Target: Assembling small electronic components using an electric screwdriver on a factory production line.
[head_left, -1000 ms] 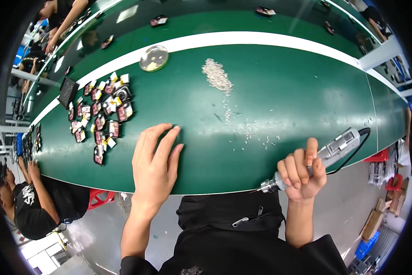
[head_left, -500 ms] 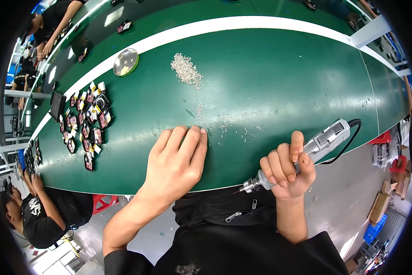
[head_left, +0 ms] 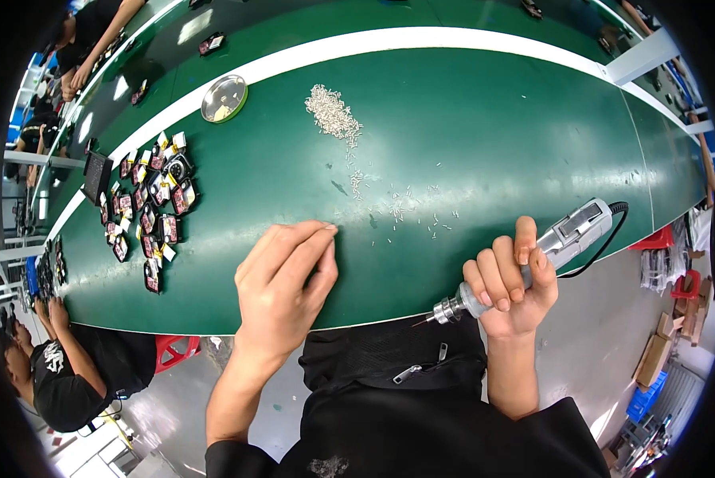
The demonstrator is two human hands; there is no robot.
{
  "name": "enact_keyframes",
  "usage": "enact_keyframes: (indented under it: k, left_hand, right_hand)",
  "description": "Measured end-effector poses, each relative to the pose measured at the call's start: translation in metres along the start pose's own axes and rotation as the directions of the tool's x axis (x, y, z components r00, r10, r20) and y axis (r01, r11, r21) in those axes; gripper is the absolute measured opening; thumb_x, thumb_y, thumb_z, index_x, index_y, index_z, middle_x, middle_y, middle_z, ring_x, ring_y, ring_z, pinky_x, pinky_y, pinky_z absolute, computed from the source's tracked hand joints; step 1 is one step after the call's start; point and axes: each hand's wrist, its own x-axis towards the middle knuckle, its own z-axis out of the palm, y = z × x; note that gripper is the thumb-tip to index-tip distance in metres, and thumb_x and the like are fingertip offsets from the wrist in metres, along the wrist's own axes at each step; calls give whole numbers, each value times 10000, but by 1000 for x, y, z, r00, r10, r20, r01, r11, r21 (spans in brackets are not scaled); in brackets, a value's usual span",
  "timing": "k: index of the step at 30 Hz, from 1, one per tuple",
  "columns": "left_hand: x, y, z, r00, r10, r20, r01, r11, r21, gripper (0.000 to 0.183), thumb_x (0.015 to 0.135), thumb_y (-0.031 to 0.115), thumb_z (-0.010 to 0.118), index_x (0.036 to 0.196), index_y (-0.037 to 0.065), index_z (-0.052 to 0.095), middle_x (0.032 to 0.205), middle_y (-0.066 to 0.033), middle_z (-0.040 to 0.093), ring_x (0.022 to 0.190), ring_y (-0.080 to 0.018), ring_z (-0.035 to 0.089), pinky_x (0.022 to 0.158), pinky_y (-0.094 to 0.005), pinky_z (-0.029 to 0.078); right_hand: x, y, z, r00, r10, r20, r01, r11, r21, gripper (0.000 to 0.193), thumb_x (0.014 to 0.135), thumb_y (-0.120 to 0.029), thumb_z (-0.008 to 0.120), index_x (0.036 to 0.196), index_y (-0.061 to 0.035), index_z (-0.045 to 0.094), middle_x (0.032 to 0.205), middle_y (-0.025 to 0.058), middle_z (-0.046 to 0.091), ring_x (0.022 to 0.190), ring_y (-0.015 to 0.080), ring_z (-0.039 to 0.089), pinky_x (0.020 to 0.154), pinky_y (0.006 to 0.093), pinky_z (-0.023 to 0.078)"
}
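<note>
My right hand (head_left: 513, 291) grips a grey electric screwdriver (head_left: 533, 259) with a black cable, its tip pointing down-left past the near edge of the green table (head_left: 493, 127). My left hand (head_left: 282, 291) rests flat on the table near that edge, fingers together and pointing toward scattered small white screws (head_left: 409, 211). Nothing shows in that hand. A denser pile of screws (head_left: 331, 113) lies farther back.
Several small dark-and-red parts (head_left: 146, 211) lie in a cluster at the left. A round metal tin (head_left: 224, 98) sits behind them by the white stripe. A seated person (head_left: 63, 374) is at lower left, others at upper left. Boxes and a blue crate (head_left: 648, 398) stand at right.
My left hand has slid right along the near table edge, toward the scattered screws. My right hand keeps the screwdriver, index finger still raised. The view has shifted slightly.
</note>
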Motion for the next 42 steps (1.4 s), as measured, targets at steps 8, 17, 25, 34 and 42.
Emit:
enact_keyframes:
  k: [8,17,25,34,42]
  left_hand:
    - [-28,19,-5,936,-349,40,341,875,-344,231,697,-123,659,912,-41,684,858,-126,683,674,-202,629,621,-271,499]
    - [-42,29,-6,927,-363,98,344,715,-609,134,712,-127,668,830,-66,672,819,-133,680,667,-161,626,612,-246,492]
    - [-45,42,-12,839,-443,316,468,289,-835,110,874,17,588,843,-84,618,808,-174,628,678,-181,613,569,-269,507]
    - [-48,47,-10,843,-403,357,442,140,-886,224,958,78,492,860,-95,597,844,-169,627,687,-153,592,586,-243,480]
    - [-43,45,-10,850,-362,381,451,128,-884,214,958,64,489,845,-81,598,834,-149,623,682,-141,583,582,-237,478]
  right_hand:
    - [15,4,22,995,-24,92,20,999,40,151,960,-230,451,888,-98,437,537,-26,403,449,99,410,514,283,403]
    - [30,8,53,985,-73,155,63,996,68,169,974,-228,463,878,-91,445,523,-27,384,437,81,387,518,254,366]
    - [31,11,73,975,-218,36,213,971,103,172,954,-199,502,853,-62,474,515,-22,387,435,79,386,497,248,363]
    - [32,19,77,982,-188,20,184,975,124,179,951,-204,511,847,-62,479,510,-20,391,422,82,386,481,250,366]
    - [32,20,78,982,-187,22,182,974,131,177,950,-210,514,857,-63,479,508,-20,394,418,82,395,481,248,367]
